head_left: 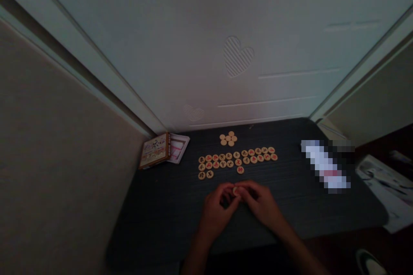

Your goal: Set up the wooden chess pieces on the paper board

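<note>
My left hand [215, 210] and my right hand [258, 203] meet above the dark wood-grain table, their fingertips pinching a round wooden xiangqi piece [236, 190] between them. Its face is partly hidden by my fingers. Just beyond my hands, loose xiangqi pieces with red and black characters lie flat in uneven rows [235, 159]. The nearest, a red-marked piece [240, 170], lies a short way past my fingertips. A small cluster of wooden pieces [228, 138] sits farther back, apparently face down.
A colourful game box [155, 151] and a white leaflet [177, 148] lie at the table's far left corner. A pixelated, blurred object [324, 165] lies on the right. White panelled walls bound the far and left sides. A printed sheet [385, 187] lies beyond the right edge.
</note>
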Demonstrator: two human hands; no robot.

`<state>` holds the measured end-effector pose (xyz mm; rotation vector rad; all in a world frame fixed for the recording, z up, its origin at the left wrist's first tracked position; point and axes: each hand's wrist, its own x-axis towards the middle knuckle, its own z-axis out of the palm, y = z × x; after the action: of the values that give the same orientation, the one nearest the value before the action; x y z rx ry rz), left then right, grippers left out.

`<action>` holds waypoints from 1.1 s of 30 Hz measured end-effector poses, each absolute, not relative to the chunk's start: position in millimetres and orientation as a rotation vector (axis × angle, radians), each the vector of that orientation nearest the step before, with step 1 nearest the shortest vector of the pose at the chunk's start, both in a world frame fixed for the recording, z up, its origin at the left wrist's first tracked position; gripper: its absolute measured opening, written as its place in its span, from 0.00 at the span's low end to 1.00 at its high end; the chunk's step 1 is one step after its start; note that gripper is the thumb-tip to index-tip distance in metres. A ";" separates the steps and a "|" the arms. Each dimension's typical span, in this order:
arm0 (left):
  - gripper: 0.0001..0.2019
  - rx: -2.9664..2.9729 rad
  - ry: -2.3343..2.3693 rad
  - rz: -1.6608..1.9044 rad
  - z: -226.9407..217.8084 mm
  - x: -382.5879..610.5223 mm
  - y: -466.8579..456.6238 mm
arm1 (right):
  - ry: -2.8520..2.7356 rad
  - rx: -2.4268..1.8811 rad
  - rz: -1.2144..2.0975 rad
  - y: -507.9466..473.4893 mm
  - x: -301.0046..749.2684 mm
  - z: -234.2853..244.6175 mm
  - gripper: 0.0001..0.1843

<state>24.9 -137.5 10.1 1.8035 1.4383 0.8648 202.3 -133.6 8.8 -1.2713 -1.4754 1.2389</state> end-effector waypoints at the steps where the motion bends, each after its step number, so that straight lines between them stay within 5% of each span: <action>1: 0.10 1.867 1.470 0.866 10.3 24.4 -138.1 | -1.484 -1.274 1.223 -133.9 201.7 8.0 0.14; 13: 0.14 2.199 1.914 0.723 4.3 -3.3 -129.2 | -1.708 -1.284 0.990 -136.6 196.4 9.1 0.11; 33: 0.14 2.392 1.817 0.802 -4.9 -4.4 -132.4 | -1.629 -1.274 0.998 -136.8 198.4 11.2 0.09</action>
<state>-4.4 -132.4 -4.9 2.3924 1.8173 0.8017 198.4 -136.8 11.2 -1.2738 -1.6292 0.9980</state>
